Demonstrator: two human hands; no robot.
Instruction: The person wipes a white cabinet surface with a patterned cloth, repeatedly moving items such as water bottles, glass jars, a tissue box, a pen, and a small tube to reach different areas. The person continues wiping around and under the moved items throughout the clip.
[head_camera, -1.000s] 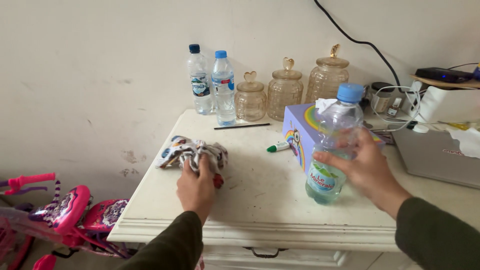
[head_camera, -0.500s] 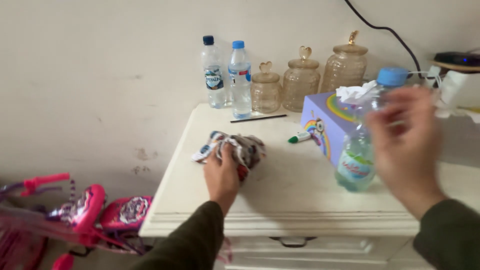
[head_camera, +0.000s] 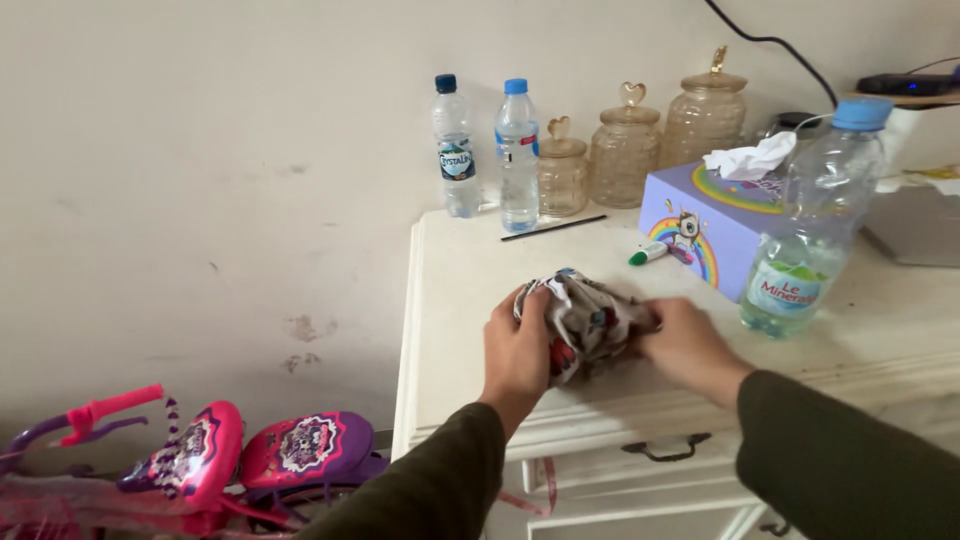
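From the head camera, looking down, I have both hands on the patterned cloth (head_camera: 585, 322), which sits bunched near the front edge of the white counter (head_camera: 450, 300). My left hand (head_camera: 517, 345) cups its left side with the fingers curled into the folds, and my right hand (head_camera: 685, 345) presses in from the right, so the cloth is squeezed between them into a tight wad rather than lying flat. Neither hand is spread; both are closed on fabric.

Just right of my right hand stands a large water bottle (head_camera: 815, 225) with a blue cap, upright and untouched, close against a purple tissue box (head_camera: 715, 225) with a tissue poking from the top. A green-tipped marker (head_camera: 650, 253) lies beside the box. Along the wall two smaller bottles (head_camera: 490, 150) and three amber glass jars (head_camera: 630, 145) stand in a row, out of the way of my hands.
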